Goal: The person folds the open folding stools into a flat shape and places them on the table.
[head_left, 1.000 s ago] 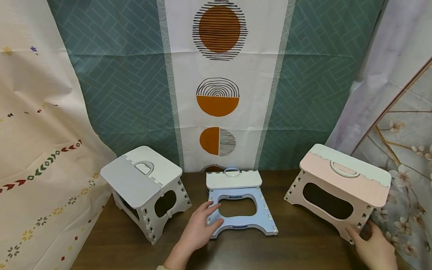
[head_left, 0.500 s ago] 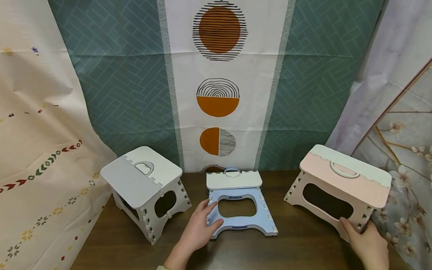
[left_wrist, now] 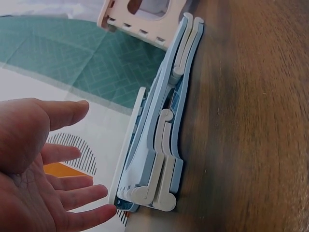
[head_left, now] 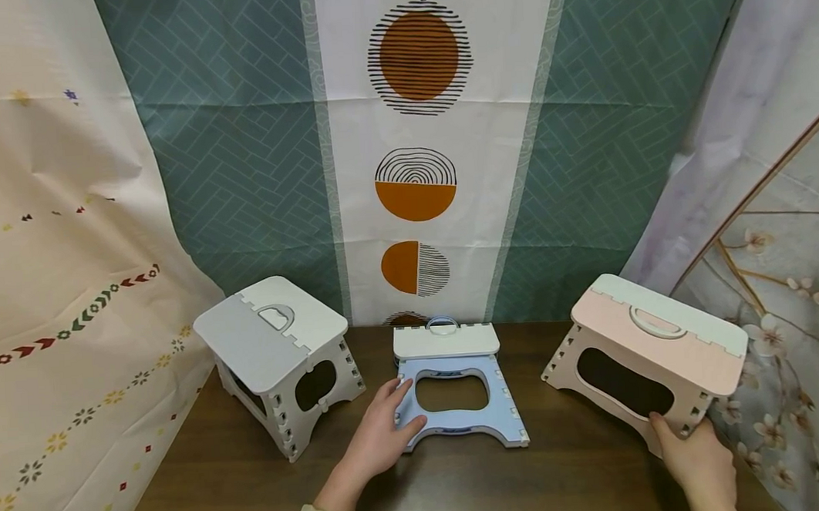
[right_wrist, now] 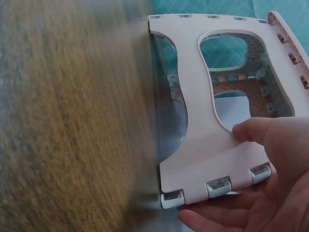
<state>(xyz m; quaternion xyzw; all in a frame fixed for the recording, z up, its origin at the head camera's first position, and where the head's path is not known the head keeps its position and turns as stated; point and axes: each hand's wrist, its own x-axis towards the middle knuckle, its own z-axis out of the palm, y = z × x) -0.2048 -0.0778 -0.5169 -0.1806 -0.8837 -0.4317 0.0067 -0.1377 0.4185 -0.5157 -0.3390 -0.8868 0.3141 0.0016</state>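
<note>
A folded blue-and-white step stool [head_left: 453, 421] lies on the dark wooden table, its white seat panel toward the back wall. My left hand [head_left: 377, 435] is at its left edge, fingers spread and extended; the left wrist view shows the palm [left_wrist: 24, 193] empty beside the flat-folded legs [left_wrist: 161, 140]. To the right stands an unfolded pink folding stool [head_left: 614, 310] with a pale green strip on its top. My right hand [head_left: 698, 464] grips its near right leg. In the right wrist view the thumb [right_wrist: 253, 129] presses the front panel below the oval opening, with fingers behind the hinged edge.
An unfolded grey-and-white folding stool [head_left: 247, 345] stands at the left. Behind the table [head_left: 477, 491] hangs a green-and-white cloth [head_left: 236, 126] with orange circles. Patterned cream fabric [head_left: 58, 305] borders the left side, and a floral curtain [head_left: 786, 282] the right.
My right hand has shifted up and left along the pink stool's leg, its thumb now nearer the oval opening. The left hand and the stools look unmoved; the head view shifts slightly.
</note>
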